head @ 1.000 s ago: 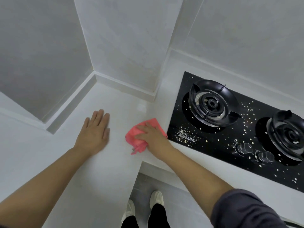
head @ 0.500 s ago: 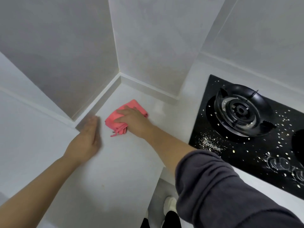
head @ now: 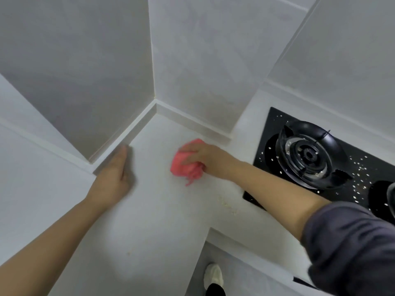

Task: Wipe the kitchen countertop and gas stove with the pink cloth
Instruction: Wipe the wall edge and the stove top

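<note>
The pink cloth (head: 184, 165) lies bunched on the white countertop (head: 154, 221), near the back wall corner. My right hand (head: 203, 157) presses down on the cloth, fingers curled over its top and covering much of it. My left hand (head: 114, 174) rests flat on the countertop to the left, fingertips against the raised backsplash edge. The black glass gas stove (head: 275, 124) sits to the right, with a burner (head: 307, 154) and many pale crumbs scattered over it.
Grey tiled walls (head: 192, 60) close in the corner behind the counter. Small crumbs (head: 226, 204) lie on the counter beside the stove's near left corner. The counter's front edge drops to the floor, where my shoe (head: 212, 276) shows.
My right hand has slid the cloth rightwards along the back of the counter, away from my left hand. The left hand has stayed by the backsplash. The view has shifted.
</note>
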Action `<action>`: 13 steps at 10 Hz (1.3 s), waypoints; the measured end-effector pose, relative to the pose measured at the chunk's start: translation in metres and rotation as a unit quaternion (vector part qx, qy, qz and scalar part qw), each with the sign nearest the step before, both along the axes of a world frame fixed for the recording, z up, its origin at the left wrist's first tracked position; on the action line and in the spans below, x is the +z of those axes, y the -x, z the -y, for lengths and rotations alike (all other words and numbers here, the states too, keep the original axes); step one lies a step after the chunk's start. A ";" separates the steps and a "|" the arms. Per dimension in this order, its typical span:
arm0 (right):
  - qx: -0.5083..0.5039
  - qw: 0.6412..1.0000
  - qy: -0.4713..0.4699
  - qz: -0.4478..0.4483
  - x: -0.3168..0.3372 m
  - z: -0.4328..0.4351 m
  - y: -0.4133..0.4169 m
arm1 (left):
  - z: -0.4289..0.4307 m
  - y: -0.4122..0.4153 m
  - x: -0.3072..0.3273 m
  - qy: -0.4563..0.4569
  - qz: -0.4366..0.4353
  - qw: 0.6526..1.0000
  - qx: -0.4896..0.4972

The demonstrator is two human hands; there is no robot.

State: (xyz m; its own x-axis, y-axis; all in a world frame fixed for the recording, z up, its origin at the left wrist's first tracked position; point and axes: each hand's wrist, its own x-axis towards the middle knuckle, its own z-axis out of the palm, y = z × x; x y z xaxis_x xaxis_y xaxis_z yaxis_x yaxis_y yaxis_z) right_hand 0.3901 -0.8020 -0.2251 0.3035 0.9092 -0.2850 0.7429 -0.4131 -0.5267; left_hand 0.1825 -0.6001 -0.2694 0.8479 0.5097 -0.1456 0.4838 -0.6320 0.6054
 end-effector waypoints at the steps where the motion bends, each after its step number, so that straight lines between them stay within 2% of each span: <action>1: -0.051 0.998 -0.041 -0.013 -0.014 -0.064 -0.006 | -0.004 0.006 -0.007 0.012 0.044 0.999 0.017; 2: -0.091 0.990 -0.078 0.071 -0.042 -0.110 0.000 | -0.003 0.015 -0.005 -0.052 0.098 0.994 0.021; 3: -0.093 0.986 -0.061 0.128 -0.060 -0.134 0.017 | -0.008 0.022 -0.011 -0.060 0.125 0.990 0.013; 5: 0.055 0.984 -0.125 0.111 -0.073 -0.129 0.057 | -0.020 0.033 -0.021 -0.093 0.093 0.990 0.046; 6: 0.064 0.990 -0.126 0.029 -0.070 -0.130 0.077 | -0.023 0.043 -0.022 -0.096 0.073 0.991 0.050; 7: -0.004 0.974 -0.056 -0.221 -0.057 -0.121 0.080 | -0.028 0.049 -0.025 -0.109 0.060 0.990 0.067; 8: 0.057 0.975 -0.038 -0.211 -0.055 -0.096 0.078 | -0.026 0.050 -0.026 -0.122 0.049 0.989 0.063; 9: 0.230 0.964 -0.130 0.017 -0.059 -0.057 0.067 | -0.022 0.055 -0.027 -0.132 0.055 0.988 0.064; 10: 0.259 0.949 -0.163 0.073 -0.051 -0.043 0.057 | -0.024 0.068 -0.026 -0.155 0.049 0.984 0.075; 11: 0.149 0.979 -0.140 -0.016 -0.045 -0.067 0.073 | -0.028 0.081 -0.025 -0.203 0.013 0.976 0.084; 12: 0.107 0.991 -0.079 0.003 -0.052 -0.101 0.099 | -0.031 0.089 -0.027 -0.189 -0.066 0.975 0.098; 13: 0.161 0.980 -0.079 0.086 -0.058 -0.108 0.120 | -0.030 0.095 -0.036 -0.189 -0.144 0.969 0.071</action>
